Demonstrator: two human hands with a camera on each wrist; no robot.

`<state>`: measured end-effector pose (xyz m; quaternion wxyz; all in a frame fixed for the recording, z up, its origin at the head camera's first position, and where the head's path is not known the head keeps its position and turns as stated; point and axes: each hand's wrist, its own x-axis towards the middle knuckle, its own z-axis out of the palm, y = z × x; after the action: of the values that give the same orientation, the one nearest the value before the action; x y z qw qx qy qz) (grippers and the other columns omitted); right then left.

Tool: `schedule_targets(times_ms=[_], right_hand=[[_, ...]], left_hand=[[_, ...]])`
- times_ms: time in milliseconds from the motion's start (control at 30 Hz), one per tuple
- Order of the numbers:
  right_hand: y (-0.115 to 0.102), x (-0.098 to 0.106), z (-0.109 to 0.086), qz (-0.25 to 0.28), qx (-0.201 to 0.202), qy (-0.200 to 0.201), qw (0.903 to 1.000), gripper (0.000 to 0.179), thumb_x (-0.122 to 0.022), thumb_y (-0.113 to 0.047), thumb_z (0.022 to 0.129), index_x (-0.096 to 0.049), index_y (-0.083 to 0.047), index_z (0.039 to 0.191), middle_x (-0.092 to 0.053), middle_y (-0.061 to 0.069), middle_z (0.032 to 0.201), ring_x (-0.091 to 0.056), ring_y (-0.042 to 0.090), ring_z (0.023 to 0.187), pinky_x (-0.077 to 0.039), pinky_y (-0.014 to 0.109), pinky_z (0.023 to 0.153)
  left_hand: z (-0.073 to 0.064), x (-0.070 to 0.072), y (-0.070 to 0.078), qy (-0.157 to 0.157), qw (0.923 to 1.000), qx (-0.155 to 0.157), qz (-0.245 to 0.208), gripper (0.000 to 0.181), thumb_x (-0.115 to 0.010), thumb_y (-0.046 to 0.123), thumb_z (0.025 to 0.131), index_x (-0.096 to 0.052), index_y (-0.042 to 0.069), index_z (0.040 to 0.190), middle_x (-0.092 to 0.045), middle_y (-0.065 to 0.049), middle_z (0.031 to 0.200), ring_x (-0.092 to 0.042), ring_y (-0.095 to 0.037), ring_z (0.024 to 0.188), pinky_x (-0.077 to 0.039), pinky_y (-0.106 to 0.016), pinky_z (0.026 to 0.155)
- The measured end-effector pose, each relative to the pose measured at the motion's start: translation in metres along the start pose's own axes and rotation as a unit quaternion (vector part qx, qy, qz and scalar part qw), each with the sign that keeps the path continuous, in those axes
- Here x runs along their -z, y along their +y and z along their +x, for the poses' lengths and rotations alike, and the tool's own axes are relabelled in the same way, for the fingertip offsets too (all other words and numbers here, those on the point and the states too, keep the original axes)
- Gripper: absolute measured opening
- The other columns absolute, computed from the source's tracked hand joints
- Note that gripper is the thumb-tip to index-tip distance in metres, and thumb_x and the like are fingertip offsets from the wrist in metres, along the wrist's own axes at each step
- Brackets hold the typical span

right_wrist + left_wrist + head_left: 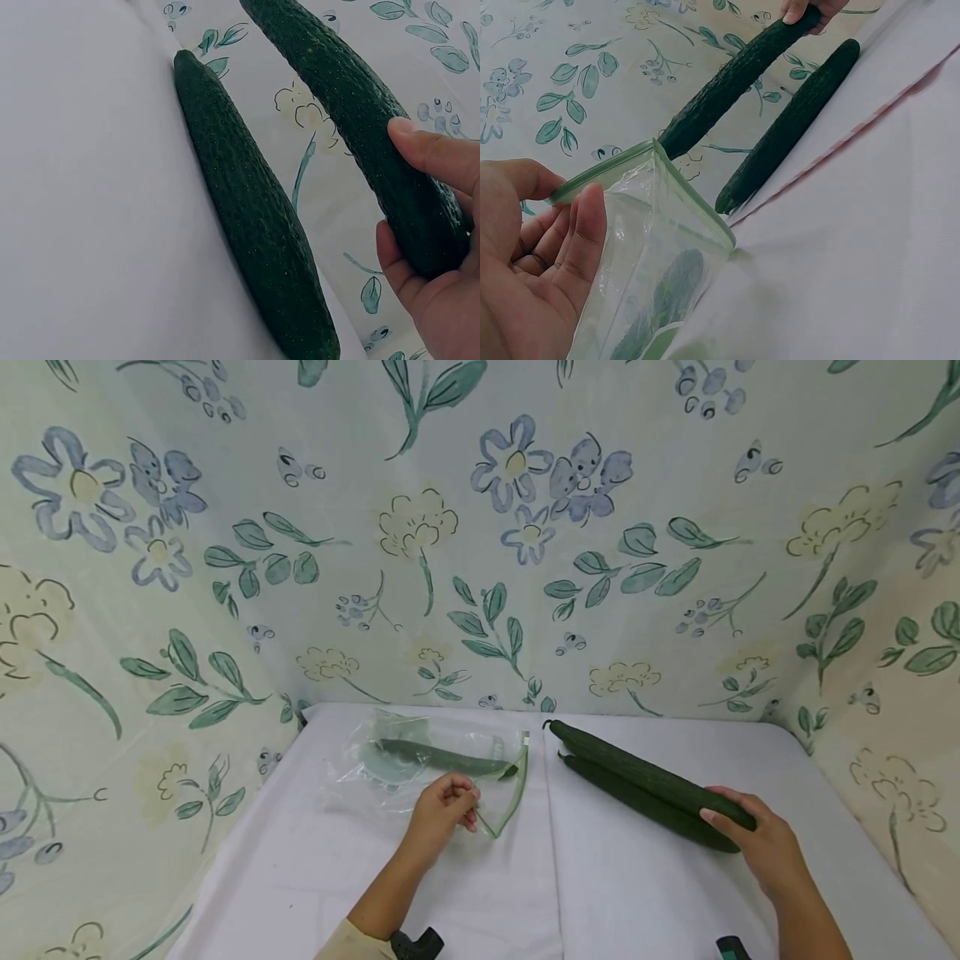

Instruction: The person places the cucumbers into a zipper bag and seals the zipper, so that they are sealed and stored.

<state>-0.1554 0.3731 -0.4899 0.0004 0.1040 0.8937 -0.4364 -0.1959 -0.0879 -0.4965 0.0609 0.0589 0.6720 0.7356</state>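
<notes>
My left hand [444,814] pinches the green-edged mouth of a clear zip bag [630,247], which stands partly spread. Inside the bag lies one cucumber [442,757], seen through the plastic. On the right, my right hand [772,843] grips the near end of a long dark green cucumber [337,97], thumb on one side and fingers on the other. That cucumber is raised off the table, its far end pointing toward the bag's mouth. Another cucumber [247,217] lies on the white cloth just beneath it, untouched.
A white cloth covers the table [480,902], with a seam running down its middle. Behind and at both sides hangs a floral curtain [480,568]. Dark wrist straps [416,943] show at the lower edge.
</notes>
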Motion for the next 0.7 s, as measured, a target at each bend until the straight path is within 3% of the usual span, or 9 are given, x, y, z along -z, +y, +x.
schedule_targets(times_ms=[700], right_hand=[[-0.0043,-0.0044,-0.0093,-0.007,-0.009,-0.043,0.999,0.08,-0.066,-0.061,0.09,-0.043,-0.014,0.152,-0.032,0.022,0.159,-0.03,0.049,0.142,-0.042,0.065,0.101]], left_hand=[[0.0006,0.0011,-0.0031,0.002,1.0,-0.002,-0.002,0.023,-0.069,0.011,0.095,-0.059,-0.006,0.106,-0.062,-0.005,0.083,-0.062,-0.014,0.067,-0.061,-0.024,0.059]])
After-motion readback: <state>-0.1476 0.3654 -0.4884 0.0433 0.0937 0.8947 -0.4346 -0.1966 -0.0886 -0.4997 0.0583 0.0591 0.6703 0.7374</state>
